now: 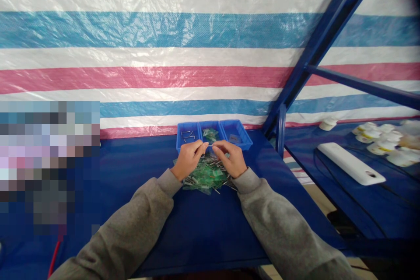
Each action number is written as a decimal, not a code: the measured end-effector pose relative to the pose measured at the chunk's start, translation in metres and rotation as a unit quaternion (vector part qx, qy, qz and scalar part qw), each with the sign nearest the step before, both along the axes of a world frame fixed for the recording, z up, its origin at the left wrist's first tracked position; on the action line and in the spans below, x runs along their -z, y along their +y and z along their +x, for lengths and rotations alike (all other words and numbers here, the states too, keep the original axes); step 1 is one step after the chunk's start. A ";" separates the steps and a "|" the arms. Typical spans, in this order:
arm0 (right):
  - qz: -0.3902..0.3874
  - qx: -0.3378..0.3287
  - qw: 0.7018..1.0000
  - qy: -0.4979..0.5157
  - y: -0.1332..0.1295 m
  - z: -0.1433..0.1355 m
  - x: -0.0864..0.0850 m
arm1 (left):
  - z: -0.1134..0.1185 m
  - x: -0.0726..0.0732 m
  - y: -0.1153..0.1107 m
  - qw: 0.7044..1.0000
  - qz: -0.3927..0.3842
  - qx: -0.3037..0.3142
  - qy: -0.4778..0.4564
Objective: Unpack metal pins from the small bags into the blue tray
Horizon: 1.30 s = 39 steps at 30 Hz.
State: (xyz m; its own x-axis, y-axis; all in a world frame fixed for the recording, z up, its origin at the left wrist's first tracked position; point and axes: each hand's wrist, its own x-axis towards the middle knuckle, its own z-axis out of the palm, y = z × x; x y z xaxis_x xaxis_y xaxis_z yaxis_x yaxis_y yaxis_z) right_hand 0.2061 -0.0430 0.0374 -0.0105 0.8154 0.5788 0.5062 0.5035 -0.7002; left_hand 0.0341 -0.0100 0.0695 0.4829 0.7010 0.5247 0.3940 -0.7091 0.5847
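My left hand [188,157] and my right hand [232,157] face each other just in front of a blue divided tray [248,140]. Both are closed in a pinch, and a thin pale piece [210,145] spans the gap between their fingertips; its kind is too small to make out. Under and between the hands lies a pile of green clear plastic bags [206,175], mixed with thin metal rods [216,190]. In the tray's left compartment are a few L-shaped metal keys [188,136]. Green plastic [210,134] fills part of the middle one, and a clear packet [234,138] lies in the right one.
The blue table [203,232] ends at a striped tarpaulin [183,30]. A blue metal frame [295,74] rises on the right. Beyond it, another blue table carries a long white device [351,164], dark cables and several white round parts [380,138]. The left side is pixelated, with a red cord [54,257] below.
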 end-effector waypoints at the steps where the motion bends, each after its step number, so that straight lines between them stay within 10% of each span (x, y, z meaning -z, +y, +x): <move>1: 0.004 -0.003 1.000 0.002 0.000 0.000 0.000 | 0.000 0.000 0.000 1.000 0.002 -0.003 0.007; 26: -0.016 0.032 0.999 -0.027 0.001 0.001 -0.002 | 0.000 -0.006 -0.001 0.993 -0.068 0.053 -0.082; 39: -0.011 0.051 0.998 -0.021 0.000 0.001 -0.002 | 0.000 -0.001 0.001 0.997 0.073 -0.008 -0.034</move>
State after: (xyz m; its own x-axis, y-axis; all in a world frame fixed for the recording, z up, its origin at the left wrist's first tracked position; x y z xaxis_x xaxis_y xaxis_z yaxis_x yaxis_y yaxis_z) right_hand 0.2068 -0.0433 0.0397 0.0495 0.8258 0.5618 0.5823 0.4331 -0.6880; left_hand 0.0338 -0.0090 0.0702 0.4328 0.6214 0.6532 0.3687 -0.7832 0.5007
